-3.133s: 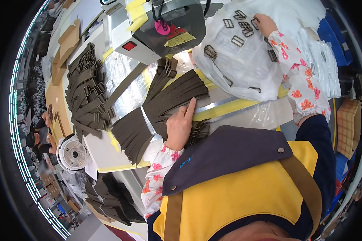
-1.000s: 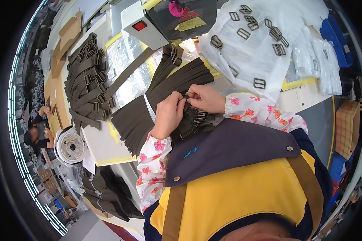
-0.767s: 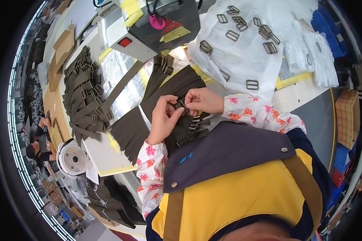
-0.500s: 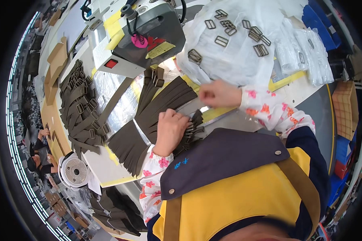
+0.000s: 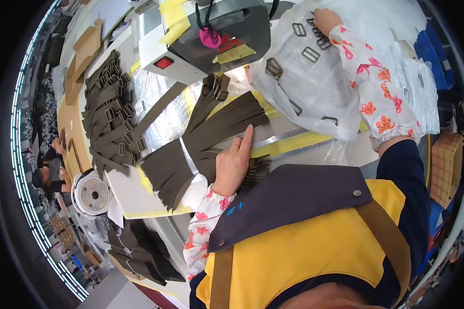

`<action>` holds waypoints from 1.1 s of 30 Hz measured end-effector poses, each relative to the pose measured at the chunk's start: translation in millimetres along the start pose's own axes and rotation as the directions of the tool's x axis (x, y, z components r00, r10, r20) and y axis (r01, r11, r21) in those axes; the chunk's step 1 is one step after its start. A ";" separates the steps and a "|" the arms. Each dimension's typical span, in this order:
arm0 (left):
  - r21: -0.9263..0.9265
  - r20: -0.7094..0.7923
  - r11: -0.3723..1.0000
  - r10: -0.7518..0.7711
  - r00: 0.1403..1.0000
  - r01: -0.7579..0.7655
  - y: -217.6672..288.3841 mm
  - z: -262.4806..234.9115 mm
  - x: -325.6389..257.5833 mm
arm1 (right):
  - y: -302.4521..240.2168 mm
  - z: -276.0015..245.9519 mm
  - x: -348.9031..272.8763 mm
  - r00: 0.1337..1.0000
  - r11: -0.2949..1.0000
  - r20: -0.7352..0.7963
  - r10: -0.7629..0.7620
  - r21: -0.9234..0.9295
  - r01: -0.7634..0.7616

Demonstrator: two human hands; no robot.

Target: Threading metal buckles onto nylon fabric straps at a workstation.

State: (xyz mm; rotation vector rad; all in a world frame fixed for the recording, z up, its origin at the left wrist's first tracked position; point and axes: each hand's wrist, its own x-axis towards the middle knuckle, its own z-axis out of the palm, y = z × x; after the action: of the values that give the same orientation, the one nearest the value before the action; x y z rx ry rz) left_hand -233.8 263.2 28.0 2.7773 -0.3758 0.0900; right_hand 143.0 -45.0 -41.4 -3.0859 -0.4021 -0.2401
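Closest to the person, the left hand [image 5: 233, 164] lies flat on a fan of dark brown straps [image 5: 211, 136] on the work table [image 5: 134, 190]. The hand is open, with one finger pointing straight out along a strap. It holds nothing; it only presses the straps down.

A little further out, the right hand [image 5: 326, 19] reaches far across onto a clear plastic bag [image 5: 314, 82]. Metal buckles [image 5: 288, 49] lie on the bag, grey and shaped like little rectangles. The fingers curl down among the buckles, but I cannot tell if they have picked one up.

To the left lies a big pile of finished straps [image 5: 111, 121], each with a buckle already on it. So a lot of the work looks done. The fan of plain straps under the left hand has no buckles, and many loose buckles wait on the bag, so I think plenty is left to do.

Behind the straps stands a grey machine [image 5: 211, 31]. It has a red square button [image 5: 163, 63] on its white side, a round pink tag [image 5: 210, 37] hanging from a cord, and yellow tape [image 5: 176, 11] on top. Flat brown cardboard pieces [image 5: 85, 51] lie far off at the left. A small white fan [image 5: 92, 194] sits by the table edge.
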 end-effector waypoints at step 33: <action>-0.850 0.175 0.496 -0.055 0.983 0.179 -40.2 -14.8 3.6 | -215.2 -108.4 -238.6 0.724 -0.069 0.307 -0.618 0.896 -0.439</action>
State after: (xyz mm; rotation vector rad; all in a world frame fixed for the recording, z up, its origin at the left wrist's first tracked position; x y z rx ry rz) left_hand -219.8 303.8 29.5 1.7666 -0.1699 -0.2546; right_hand -156.2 98.2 28.8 -1.3095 -0.4745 0.9182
